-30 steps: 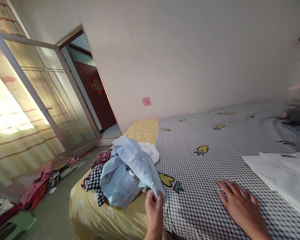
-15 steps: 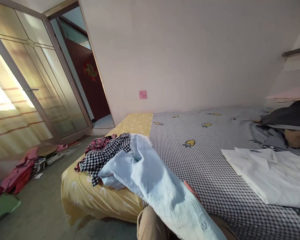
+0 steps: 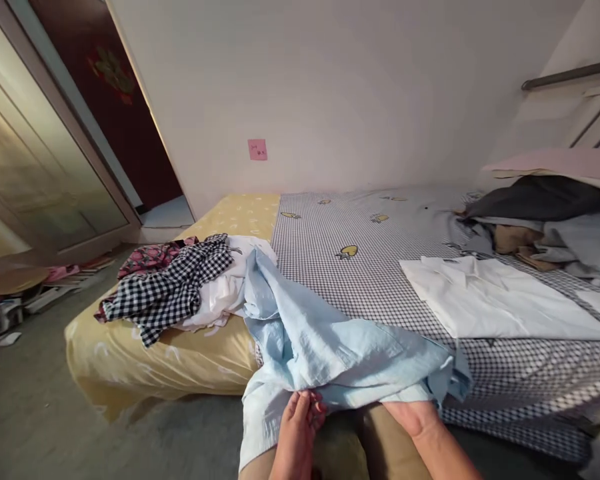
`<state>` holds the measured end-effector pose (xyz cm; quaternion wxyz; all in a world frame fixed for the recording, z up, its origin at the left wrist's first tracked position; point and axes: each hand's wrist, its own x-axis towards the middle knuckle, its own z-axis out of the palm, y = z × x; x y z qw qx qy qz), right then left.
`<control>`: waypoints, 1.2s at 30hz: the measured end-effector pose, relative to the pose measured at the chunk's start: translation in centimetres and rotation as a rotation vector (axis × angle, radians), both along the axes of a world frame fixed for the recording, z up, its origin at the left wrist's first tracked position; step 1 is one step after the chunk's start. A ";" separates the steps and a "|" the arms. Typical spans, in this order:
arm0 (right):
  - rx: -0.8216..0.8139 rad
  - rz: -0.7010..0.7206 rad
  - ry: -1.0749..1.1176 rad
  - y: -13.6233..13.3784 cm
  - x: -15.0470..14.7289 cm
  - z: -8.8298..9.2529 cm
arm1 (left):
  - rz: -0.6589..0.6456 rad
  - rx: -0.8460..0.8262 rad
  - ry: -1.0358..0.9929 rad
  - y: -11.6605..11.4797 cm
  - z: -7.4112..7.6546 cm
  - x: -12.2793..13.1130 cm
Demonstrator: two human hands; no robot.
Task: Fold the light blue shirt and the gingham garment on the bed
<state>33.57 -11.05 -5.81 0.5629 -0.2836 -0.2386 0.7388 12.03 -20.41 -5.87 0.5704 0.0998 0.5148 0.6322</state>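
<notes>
A crumpled light blue shirt (image 3: 330, 340) lies across my lap and the front edge of the bed. My left hand (image 3: 300, 420) has its thumb and fingers closed on the shirt's near edge. Farther right, my right hand (image 3: 413, 417) reaches palm up under the cloth, which hides its fingers. To the left of the shirt, a white garment (image 3: 217, 297) and a black-and-white checked garment (image 3: 175, 283) lie heaped with a pink patterned one (image 3: 153, 257). A folded white shirt (image 3: 495, 297) rests flat on the bed at right.
The bed carries a yellow sheet (image 3: 180, 367) and a checked sheet (image 3: 325, 267). Dark and grey clothes (image 3: 545, 200) are piled at the far right. A pink note (image 3: 257, 150) is on the wall. Books and other items lie on the floor at left.
The blue shirt has been drawn off the heap toward my lap and spread to the right, uncovering the white garment. Both hands now show at its near edge. My view has turned right and down.
</notes>
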 end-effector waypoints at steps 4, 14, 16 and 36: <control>-0.165 -0.006 0.078 -0.2 0.1 -0.7 | -0.100 0.254 0.695 -0.5 0.4 0.5; -0.217 0.067 0.013 -1.4 -0.6 0.3 | -0.508 0.373 1.885 1.7 -0.8 1.0; -0.196 0.112 0.009 -1.5 -0.8 0.7 | -0.447 0.367 1.962 1.9 -1.1 1.1; -0.242 0.114 -0.074 -1.7 0.2 2.8 | -0.580 0.538 1.756 2.0 -3.2 1.1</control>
